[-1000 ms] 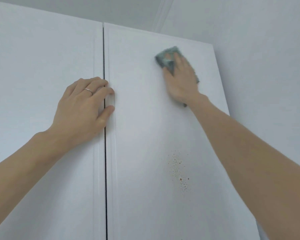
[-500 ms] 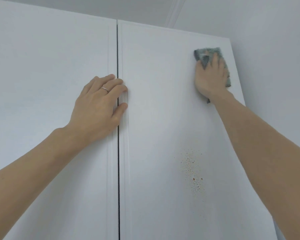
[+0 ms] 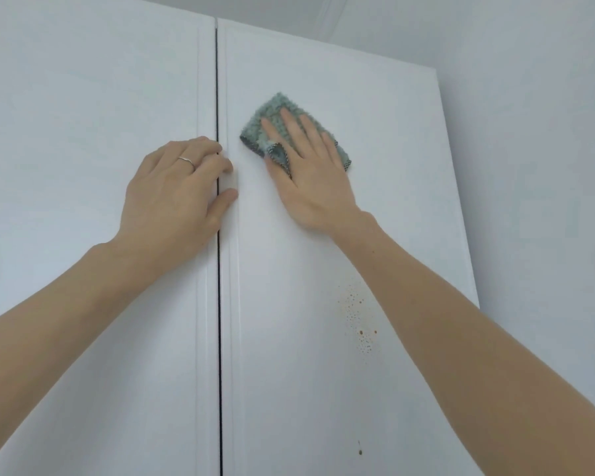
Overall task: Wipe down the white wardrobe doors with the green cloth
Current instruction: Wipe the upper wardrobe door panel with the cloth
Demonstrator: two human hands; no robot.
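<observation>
Two white wardrobe doors fill the view, the left door (image 3: 83, 132) and the right door (image 3: 392, 166), split by a dark vertical gap. My right hand (image 3: 310, 173) presses the folded green cloth (image 3: 275, 121) flat against the right door, close to the gap, with its fingers straight over the cloth. My left hand (image 3: 176, 201), wearing a ring, rests across the gap with its fingertips on the right door's edge. A patch of brown speckled stains (image 3: 361, 324) sits on the right door below my right forearm.
A small brown mark (image 3: 360, 450) lies lower on the right door. The bare white wall (image 3: 529, 166) runs along the right of the wardrobe, and the ceiling (image 3: 289, 12) shows above the doors.
My right hand slid the cloth from the right door's upper right corner leftward and down to beside the centre gap. My left hand kept its place on the gap.
</observation>
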